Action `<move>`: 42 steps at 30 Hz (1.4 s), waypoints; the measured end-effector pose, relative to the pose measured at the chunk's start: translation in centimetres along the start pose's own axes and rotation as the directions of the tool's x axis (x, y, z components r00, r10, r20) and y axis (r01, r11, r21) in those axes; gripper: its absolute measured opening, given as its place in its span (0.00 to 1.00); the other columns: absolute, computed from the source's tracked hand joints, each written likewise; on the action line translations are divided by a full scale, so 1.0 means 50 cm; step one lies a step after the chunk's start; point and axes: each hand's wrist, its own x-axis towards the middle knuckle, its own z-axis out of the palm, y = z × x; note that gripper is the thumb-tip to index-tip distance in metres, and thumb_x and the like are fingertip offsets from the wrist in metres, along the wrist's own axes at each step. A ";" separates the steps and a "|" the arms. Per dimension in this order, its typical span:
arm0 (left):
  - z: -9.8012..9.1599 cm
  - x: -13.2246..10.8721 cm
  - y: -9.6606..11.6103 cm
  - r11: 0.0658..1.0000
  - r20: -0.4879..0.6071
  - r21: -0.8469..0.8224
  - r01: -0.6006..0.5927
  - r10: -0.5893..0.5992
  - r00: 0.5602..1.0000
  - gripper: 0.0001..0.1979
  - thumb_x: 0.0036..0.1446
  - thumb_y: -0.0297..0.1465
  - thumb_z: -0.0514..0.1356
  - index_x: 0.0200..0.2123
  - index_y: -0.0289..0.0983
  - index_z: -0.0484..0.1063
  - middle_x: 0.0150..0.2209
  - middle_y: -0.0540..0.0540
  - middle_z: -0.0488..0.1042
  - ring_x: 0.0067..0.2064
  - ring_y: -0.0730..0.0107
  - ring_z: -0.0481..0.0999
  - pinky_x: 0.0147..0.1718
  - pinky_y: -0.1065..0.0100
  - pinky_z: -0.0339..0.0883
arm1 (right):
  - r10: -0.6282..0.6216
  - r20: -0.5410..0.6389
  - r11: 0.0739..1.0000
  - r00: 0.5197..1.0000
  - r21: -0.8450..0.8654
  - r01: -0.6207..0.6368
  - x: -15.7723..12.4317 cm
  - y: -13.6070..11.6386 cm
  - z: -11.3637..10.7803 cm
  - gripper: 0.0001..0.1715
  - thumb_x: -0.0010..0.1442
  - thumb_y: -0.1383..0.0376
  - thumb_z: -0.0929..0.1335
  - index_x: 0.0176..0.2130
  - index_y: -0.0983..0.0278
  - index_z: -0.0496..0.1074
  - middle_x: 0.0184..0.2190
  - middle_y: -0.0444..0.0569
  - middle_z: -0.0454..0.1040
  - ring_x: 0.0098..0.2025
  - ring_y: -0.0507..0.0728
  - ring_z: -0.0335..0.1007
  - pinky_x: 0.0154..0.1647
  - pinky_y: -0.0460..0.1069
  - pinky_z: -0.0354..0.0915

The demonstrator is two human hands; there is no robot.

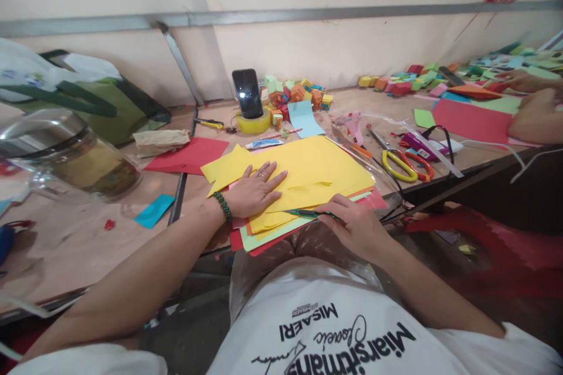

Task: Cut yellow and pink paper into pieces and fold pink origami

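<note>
My left hand [255,189] lies flat with fingers spread on a stack of yellow paper sheets [308,173], pressing it down. It wears a ring and a green bead bracelet. My right hand [354,225] is closed round a thin dark green tool [308,212], a pen or cutter, whose tip rests along the near edge of the yellow sheets. Under the yellow paper lie orange, green and red sheets [264,240] at the table's front edge.
Yellow and orange scissors [402,165] lie right of the stack. A phone [247,94] stands in a tape roll [254,123]. Small coloured paper boxes [297,95] sit behind. A glass jug [65,155] and green bag [105,102] are left. Another person's arm [534,114] rests far right.
</note>
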 end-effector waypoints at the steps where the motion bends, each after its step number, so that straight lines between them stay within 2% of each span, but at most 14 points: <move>1: 0.001 0.000 0.001 1.000 0.002 0.003 0.003 -0.003 1.000 0.29 0.69 0.42 0.39 0.69 0.42 0.40 0.71 0.37 0.35 0.71 0.55 0.36 0.64 0.43 0.35 | -0.005 -0.006 1.000 1.000 0.002 0.005 0.000 -0.001 0.002 0.12 0.67 0.64 0.62 0.42 0.63 0.74 0.34 0.50 0.74 0.31 0.53 0.73 0.30 0.47 0.67; 8: -0.011 -0.009 0.007 0.998 0.013 -0.061 0.011 -0.010 1.000 0.29 0.68 0.42 0.39 0.69 0.41 0.42 0.71 0.37 0.37 0.71 0.55 0.36 0.64 0.43 0.35 | -0.018 -0.002 0.999 1.000 0.029 0.018 -0.013 0.008 0.002 0.11 0.66 0.65 0.62 0.43 0.63 0.73 0.35 0.50 0.74 0.32 0.54 0.73 0.32 0.47 0.67; 10: -0.013 -0.006 0.001 0.996 -0.018 -0.087 -0.003 0.001 1.000 0.30 0.68 0.44 0.39 0.69 0.42 0.41 0.71 0.38 0.37 0.71 0.55 0.35 0.63 0.42 0.35 | -0.011 -0.010 1.000 1.000 0.017 0.011 -0.016 0.010 -0.002 0.11 0.66 0.65 0.62 0.43 0.63 0.73 0.36 0.50 0.75 0.33 0.54 0.74 0.31 0.47 0.67; 14: -0.012 0.021 -0.010 0.991 -0.094 -0.107 -0.078 0.068 0.993 0.36 0.64 0.53 0.41 0.69 0.45 0.38 0.71 0.38 0.35 0.71 0.52 0.35 0.63 0.40 0.32 | 0.000 -0.039 1.000 0.999 -0.023 -0.001 -0.019 0.012 -0.005 0.12 0.66 0.65 0.62 0.43 0.63 0.73 0.35 0.50 0.75 0.32 0.53 0.74 0.31 0.47 0.67; 18: -0.018 0.060 0.004 0.982 -0.054 -0.100 -0.161 0.156 0.986 0.41 0.59 0.58 0.44 0.69 0.45 0.39 0.71 0.37 0.34 0.71 0.50 0.34 0.62 0.39 0.30 | -0.012 -0.073 0.999 0.997 -0.053 0.008 -0.020 0.007 -0.004 0.11 0.66 0.65 0.62 0.43 0.63 0.73 0.34 0.49 0.74 0.30 0.52 0.73 0.29 0.46 0.65; 25: -0.030 0.084 0.049 0.980 0.023 -0.074 -0.184 0.186 0.982 0.39 0.63 0.52 0.45 0.69 0.39 0.40 0.71 0.34 0.34 0.71 0.50 0.35 0.63 0.41 0.33 | -0.025 -0.069 0.996 0.997 -0.092 0.019 -0.013 -0.007 -0.001 0.12 0.66 0.64 0.62 0.41 0.63 0.74 0.33 0.49 0.74 0.28 0.52 0.72 0.27 0.45 0.64; 30: -0.020 0.088 0.045 0.978 0.007 -0.052 -0.201 0.201 0.980 0.39 0.63 0.53 0.45 0.69 0.40 0.38 0.71 0.34 0.34 0.71 0.50 0.34 0.63 0.41 0.33 | -0.014 -0.054 0.998 0.998 -0.067 0.011 -0.013 -0.007 0.012 0.13 0.67 0.65 0.61 0.43 0.63 0.74 0.34 0.50 0.75 0.32 0.54 0.74 0.32 0.46 0.67; 42: -0.025 0.083 0.051 0.981 0.012 -0.046 -0.188 0.189 0.982 0.40 0.63 0.53 0.45 0.69 0.39 0.38 0.71 0.34 0.34 0.71 0.51 0.34 0.63 0.42 0.32 | -0.026 -0.044 0.999 0.999 -0.049 0.024 -0.009 -0.013 0.018 0.13 0.67 0.65 0.60 0.42 0.63 0.74 0.34 0.50 0.74 0.31 0.53 0.73 0.31 0.46 0.66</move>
